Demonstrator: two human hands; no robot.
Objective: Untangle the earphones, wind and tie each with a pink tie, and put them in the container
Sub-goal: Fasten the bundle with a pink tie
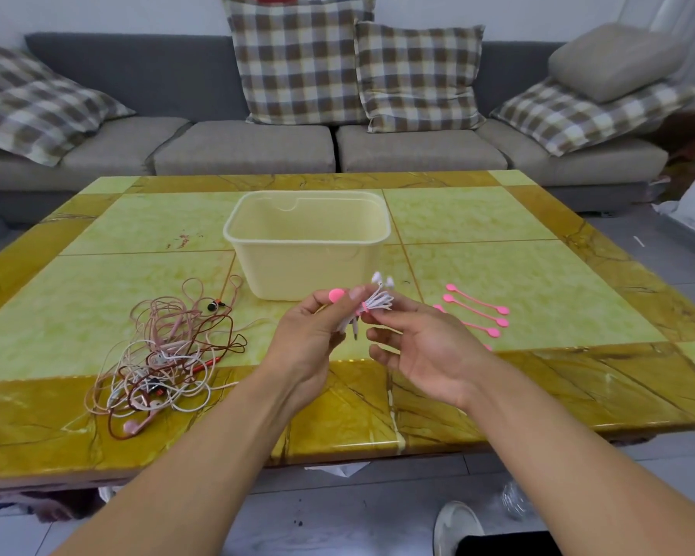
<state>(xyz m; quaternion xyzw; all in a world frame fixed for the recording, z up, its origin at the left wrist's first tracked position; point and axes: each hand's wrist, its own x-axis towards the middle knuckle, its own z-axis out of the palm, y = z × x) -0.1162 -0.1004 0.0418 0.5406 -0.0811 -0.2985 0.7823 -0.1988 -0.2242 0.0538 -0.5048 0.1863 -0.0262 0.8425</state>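
Currently both hands, left hand and right hand, pinch the wound white earphone; the pink tie needs fastening, then the bundle goes into the container.

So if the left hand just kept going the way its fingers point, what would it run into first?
Probably the cream container. The left hand, holding the wound white earphones with a pink tie, points up and away toward its near wall, though depth is hard to judge.

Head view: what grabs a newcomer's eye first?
The two hands at centre: the left hand and right hand hold a wound white earphone bundle with a pink tie going round it. Behind them stands the cream container. A tangled earphone pile lies at table left, spare pink ties at right.
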